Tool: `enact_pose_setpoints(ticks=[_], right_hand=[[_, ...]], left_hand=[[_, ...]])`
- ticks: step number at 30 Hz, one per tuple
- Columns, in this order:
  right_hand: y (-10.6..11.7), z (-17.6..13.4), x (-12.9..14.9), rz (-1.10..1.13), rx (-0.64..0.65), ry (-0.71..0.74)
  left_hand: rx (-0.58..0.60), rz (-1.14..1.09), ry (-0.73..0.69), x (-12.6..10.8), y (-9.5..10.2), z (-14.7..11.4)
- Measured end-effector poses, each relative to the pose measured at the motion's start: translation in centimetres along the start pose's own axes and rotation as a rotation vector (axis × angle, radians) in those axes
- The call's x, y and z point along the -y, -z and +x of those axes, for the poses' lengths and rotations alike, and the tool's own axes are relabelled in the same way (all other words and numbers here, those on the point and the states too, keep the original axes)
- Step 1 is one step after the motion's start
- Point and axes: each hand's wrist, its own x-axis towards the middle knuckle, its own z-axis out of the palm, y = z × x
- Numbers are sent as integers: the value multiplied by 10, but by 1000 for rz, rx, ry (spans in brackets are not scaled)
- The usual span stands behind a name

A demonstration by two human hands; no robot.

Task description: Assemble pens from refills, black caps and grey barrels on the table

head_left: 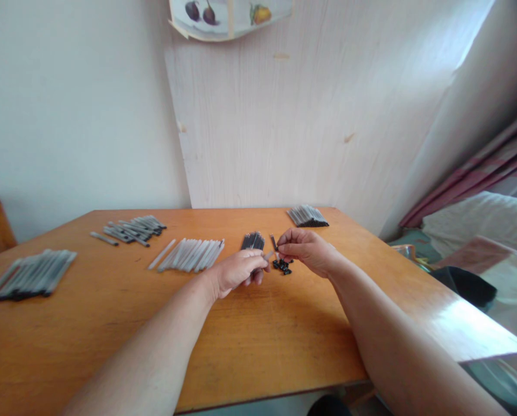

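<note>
Piled pens [37, 274] look done; tubes [193, 255], refills [253, 240], caps [283, 266] remain. Left hand [240, 269] pinches a tube [268, 255]; right hand [304, 249] is closed, contents unclear.

text: none legible | labels, brands: none | numbers, signs: none readable

- Bench [249, 341]: orange-brown, faintly wood-grained, with white glare at its right corner
- Small pieces [283, 266]: black
- Bundled thin rods [253, 240]: black, paler at the tips
- Row of tubes [192, 255]: translucent white
- Leftmost pens [37, 274], heaped pens [134, 230] and far-right pens [307, 216]: frosted grey with black ends
- Panel [262, 127]: pale pinkish beige, streaked vertically like wood
- Wall [89, 104]: pale grey-green
- Picture [236, 26]: dark purple and yellow-orange fruit on whitish ground
- Curtain [466, 170]: dusky pink, paler-banded
- Container [464, 286]: black
</note>
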Motion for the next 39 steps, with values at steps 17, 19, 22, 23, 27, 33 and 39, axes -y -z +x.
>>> enact_pose_setpoints(ticks=[17,19,22,23,27,33,39], right_hand=[[-8,-4,8,-173,-15,-11],[-8,-4,7,-184,-20,-13],[-7,-3,6,-179,-7,-6],[-7,-3,6,-177,0,-5],[-7,-2,5,-169,22,-2],[-6,-2,3,-150,36,-3],[-7,-3,3,-147,41,3]], left_hand=[[8,31,1,3,2,1],[6,33,5,4,2,1],[6,38,4,3,2,1],[6,41,4,4,2,1],[4,48,-4,5,2,2],[14,52,-9,8,3,3],[26,50,-4,5,2,2]])
